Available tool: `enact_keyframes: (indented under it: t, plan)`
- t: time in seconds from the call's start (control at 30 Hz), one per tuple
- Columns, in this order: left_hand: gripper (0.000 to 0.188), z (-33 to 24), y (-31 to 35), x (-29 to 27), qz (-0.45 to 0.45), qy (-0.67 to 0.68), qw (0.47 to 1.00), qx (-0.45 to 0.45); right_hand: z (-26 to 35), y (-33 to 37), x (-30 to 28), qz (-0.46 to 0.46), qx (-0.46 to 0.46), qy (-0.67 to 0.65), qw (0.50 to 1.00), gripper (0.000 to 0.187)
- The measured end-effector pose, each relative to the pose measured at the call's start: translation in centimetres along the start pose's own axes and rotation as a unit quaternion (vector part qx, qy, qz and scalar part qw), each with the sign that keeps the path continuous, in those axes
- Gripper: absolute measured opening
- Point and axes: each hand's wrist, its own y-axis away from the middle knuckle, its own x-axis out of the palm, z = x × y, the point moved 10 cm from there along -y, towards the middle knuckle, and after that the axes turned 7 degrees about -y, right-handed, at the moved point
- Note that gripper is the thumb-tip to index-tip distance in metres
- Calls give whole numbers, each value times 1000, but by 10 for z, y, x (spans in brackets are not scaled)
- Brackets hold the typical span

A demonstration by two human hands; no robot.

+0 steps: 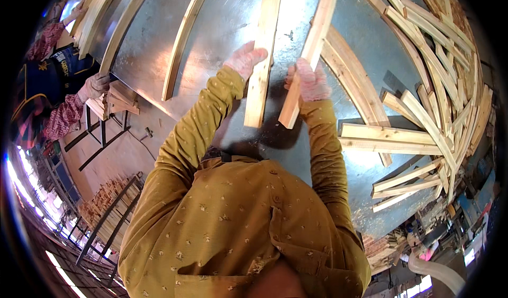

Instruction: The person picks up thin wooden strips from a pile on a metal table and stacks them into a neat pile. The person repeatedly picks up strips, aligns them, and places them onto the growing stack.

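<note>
Two long wooden strips lie in front of me, their near ends close together and their far ends running out of the picture's top edge. My left hand [246, 60], in a pale pinkish glove, grips the left wooden strip [263, 60] by its left side, the thumb on top. The right wooden strip [315, 39] slants away to the right, and my gloved right hand [308, 81] is wrapped round it near its near end. Both strips are over a shiny metal-topped table [217, 33]. Some right-hand fingers are hidden by the strip.
More strips, such as a single wooden strip [182, 44], lie to the left. At far left a co-worker's gloved hand [94, 86] holds another strip's end. Stacked strips [352, 81] lie right of my hand, and a jumbled pile of wooden strips [439, 81] covers the table's right side.
</note>
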Motion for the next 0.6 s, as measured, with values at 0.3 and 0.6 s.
enact_keyframes:
  t: [0.3, 0.6]
  plan:
    - [55, -42, 15, -4, 58, 73, 996, 5, -11, 54, 80, 113, -145, 173, 968, 43]
    - [59, -211, 63, -82, 11, -911, 376, 166, 104, 90, 155, 187, -477, 636, 577, 40]
